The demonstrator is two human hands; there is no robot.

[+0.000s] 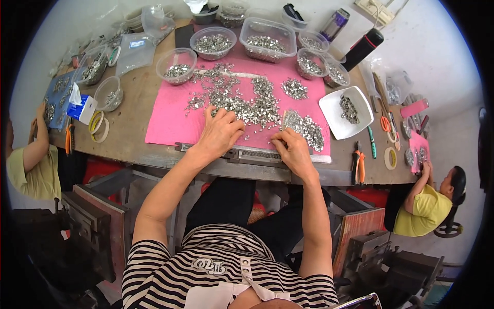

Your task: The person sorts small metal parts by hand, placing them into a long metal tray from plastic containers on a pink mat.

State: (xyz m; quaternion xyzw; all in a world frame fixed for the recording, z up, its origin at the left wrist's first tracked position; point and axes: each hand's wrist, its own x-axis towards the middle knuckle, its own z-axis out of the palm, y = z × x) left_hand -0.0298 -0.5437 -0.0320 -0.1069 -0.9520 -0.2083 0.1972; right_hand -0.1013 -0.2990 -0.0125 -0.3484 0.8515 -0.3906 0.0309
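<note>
Across the pink mat (170, 121) spreads a loose heap of small shiny metal pieces (252, 110). My left hand (221, 133) rests at the heap's near side, its bent fingers apart and touching the pieces. A long, narrow metal fixture (257, 156) with a row of small parts along it lies at the table's front edge. Just above its right part, my right hand (293, 149) is pinched closed; what its fingertips hold is too small to make out. Beside that hand, a denser pile of pieces (312, 134) lies with a clear plastic bag.
Clear tubs (267, 44) of metal pieces line the back. Right stand a white square dish (329, 110), orange-handled pliers (358, 164), a tape roll (390, 158) and a black bottle (363, 49). Left are tape rolls (98, 126) and a tissue pack (81, 108). Co-workers sit at both ends.
</note>
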